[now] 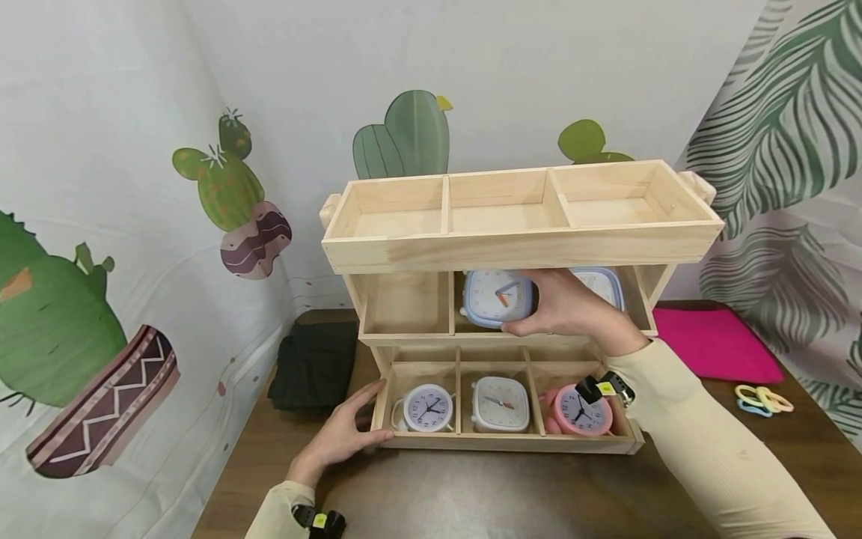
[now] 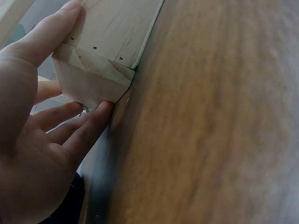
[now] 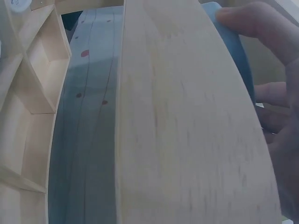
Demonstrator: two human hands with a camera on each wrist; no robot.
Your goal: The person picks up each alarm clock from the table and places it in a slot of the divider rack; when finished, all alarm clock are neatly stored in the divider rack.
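My right hand (image 1: 564, 305) grips a blue square alarm clock (image 1: 490, 299) by its right side, in the middle compartment of the middle tier of a wooden rack (image 1: 525, 251). In the right wrist view a wooden panel hides most of this clock, leaving its blue edge (image 3: 236, 49) visible by the thumb. A second blue-rimmed clock (image 1: 611, 283) is partly hidden behind that hand. At the rack's lower left corner, my left hand (image 1: 342, 434) holds the bottom tier, thumb at the front and fingers on the side. The left wrist view shows that wooden corner (image 2: 96, 86) between thumb and fingers.
The bottom tier holds a round white clock (image 1: 428, 409), a square white clock (image 1: 500, 404) and a pink clock (image 1: 583, 412). Black cloth (image 1: 313, 367) lies left of the rack. To the right are a magenta cloth (image 1: 717, 344) and several coloured rings (image 1: 764, 399).
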